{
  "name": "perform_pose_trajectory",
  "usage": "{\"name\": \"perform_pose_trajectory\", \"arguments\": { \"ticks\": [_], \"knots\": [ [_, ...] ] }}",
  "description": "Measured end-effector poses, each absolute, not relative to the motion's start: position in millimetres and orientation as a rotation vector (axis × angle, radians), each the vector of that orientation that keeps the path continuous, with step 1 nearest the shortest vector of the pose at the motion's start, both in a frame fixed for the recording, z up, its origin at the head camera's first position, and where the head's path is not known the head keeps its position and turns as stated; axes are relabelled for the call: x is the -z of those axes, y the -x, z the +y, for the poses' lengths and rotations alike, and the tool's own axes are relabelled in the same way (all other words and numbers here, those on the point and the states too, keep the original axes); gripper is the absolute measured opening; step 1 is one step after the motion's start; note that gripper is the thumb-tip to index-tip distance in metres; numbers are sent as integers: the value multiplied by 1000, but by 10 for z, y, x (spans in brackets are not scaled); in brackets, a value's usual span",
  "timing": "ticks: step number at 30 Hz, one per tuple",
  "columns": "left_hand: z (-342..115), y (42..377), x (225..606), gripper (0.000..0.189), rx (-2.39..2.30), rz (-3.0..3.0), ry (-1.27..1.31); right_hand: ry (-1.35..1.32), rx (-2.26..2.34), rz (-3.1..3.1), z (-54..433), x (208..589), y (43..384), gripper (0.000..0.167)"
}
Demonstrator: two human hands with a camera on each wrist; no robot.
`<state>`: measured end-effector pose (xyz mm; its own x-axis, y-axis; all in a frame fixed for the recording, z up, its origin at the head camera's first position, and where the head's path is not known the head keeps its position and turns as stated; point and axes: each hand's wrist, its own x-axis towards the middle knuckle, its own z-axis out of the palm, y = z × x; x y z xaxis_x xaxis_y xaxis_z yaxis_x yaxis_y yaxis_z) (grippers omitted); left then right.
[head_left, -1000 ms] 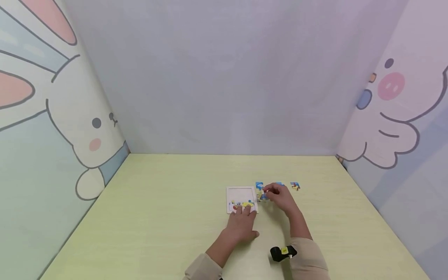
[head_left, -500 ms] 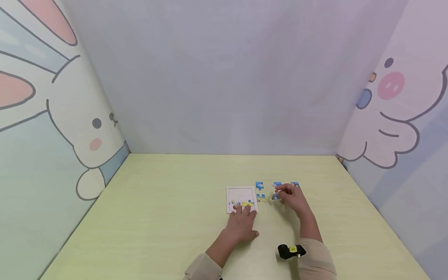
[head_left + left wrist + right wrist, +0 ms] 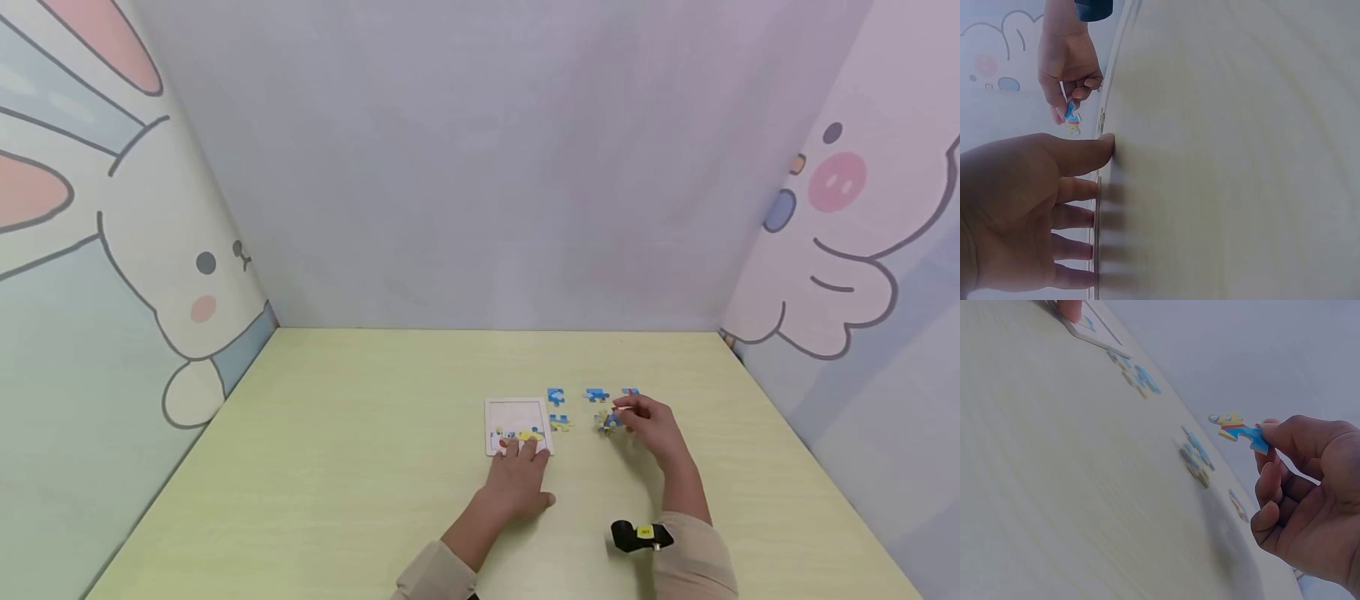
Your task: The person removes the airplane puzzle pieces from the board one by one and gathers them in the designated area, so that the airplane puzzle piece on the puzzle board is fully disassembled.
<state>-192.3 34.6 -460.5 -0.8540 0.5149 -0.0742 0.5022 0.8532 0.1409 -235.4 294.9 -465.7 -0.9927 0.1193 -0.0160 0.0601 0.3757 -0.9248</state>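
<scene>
My right hand (image 3: 651, 429) pinches a jigsaw piece (image 3: 1249, 435), blue with yellow and red, between thumb and forefinger. The piece hangs above the table, as the right wrist view shows. My left hand (image 3: 517, 482) rests with straight, spread fingers on the near edge of a white puzzle tray (image 3: 517, 413). Colourful pieces lie along the tray's near side, partly hidden by those fingers; its upper part is bare white. To the tray's right lie several loose pieces, among them a blue one (image 3: 556, 397), a blue and yellow one (image 3: 559, 423) and another blue one (image 3: 597, 395).
A further loose piece (image 3: 630, 392) lies behind the right hand, partly covered by it. The pale yellow table (image 3: 337, 450) meets curtain-like walls at the back and on both sides. A black camera (image 3: 633, 536) sits on the right sleeve.
My right hand has moved to the right with the jigsaw piece, uncovering the loose pieces beside the tray. The left hand and the tray have stayed in place.
</scene>
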Motion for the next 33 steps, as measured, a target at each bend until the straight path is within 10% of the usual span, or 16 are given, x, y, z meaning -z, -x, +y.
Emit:
{"name": "perform_pose_trajectory", "arguments": {
  "ticks": [33],
  "knots": [
    [352, 1919, 4614, 64, -213, 2903, -766, 421, -1570, -2634, 3485, 4772, 2354, 32]
  ]
}}
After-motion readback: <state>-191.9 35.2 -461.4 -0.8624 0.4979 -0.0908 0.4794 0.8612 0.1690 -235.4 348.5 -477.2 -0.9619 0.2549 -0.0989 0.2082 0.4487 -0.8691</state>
